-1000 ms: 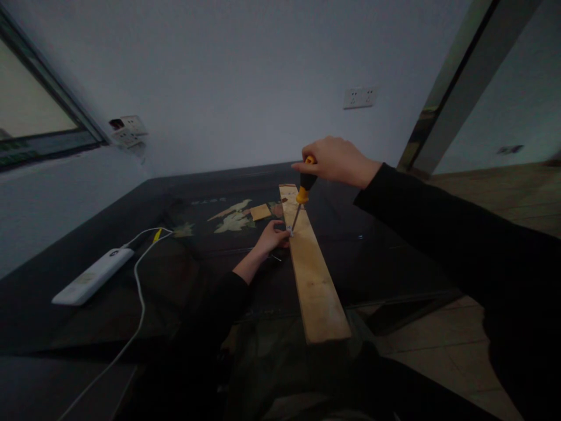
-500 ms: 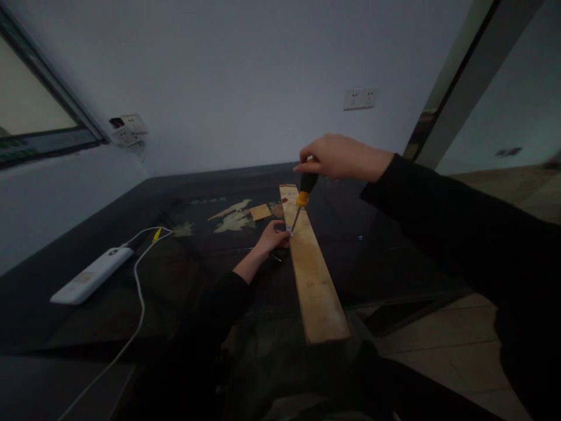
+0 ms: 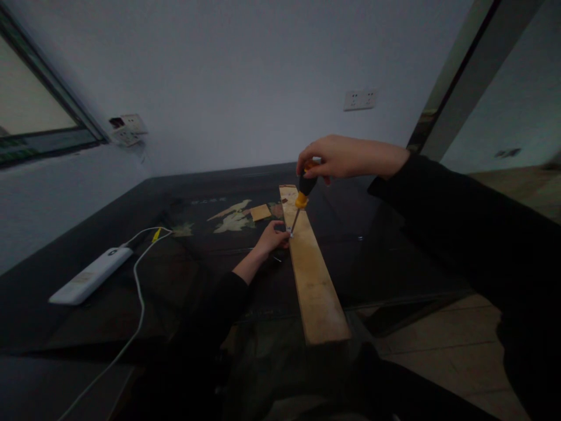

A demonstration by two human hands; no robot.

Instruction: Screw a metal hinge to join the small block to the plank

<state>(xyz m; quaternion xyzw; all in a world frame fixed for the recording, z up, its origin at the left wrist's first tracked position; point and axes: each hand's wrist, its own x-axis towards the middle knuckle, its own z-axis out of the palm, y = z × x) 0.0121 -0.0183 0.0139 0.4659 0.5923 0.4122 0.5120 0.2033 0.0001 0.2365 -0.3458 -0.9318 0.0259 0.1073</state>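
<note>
My right hand (image 3: 329,156) is closed around the top of a screwdriver (image 3: 301,199) with a black and yellow handle. Its shaft slants down to the left, and the tip meets a small whitish piece (image 3: 290,232) at the left edge of a long wooden board (image 3: 316,280). With thumb and finger, my left hand (image 3: 272,237) pinches that small piece against the board. Too little of the piece shows to tell its exact kind. The board lies lengthwise on the dark table, its near end jutting past the front edge over my lap.
A square wooden piece (image 3: 260,212) lies left of the board on the dark table (image 3: 184,280), which has a bird and leaf picture. A thin shiny item (image 3: 277,258) is beside my left wrist. Further left sits a white power bank (image 3: 93,276) with a white cable (image 3: 139,286).
My right hand has shifted slightly right and its fingers have turned around the screwdriver handle. The screwdriver tip, my left hand and the board stay in place.
</note>
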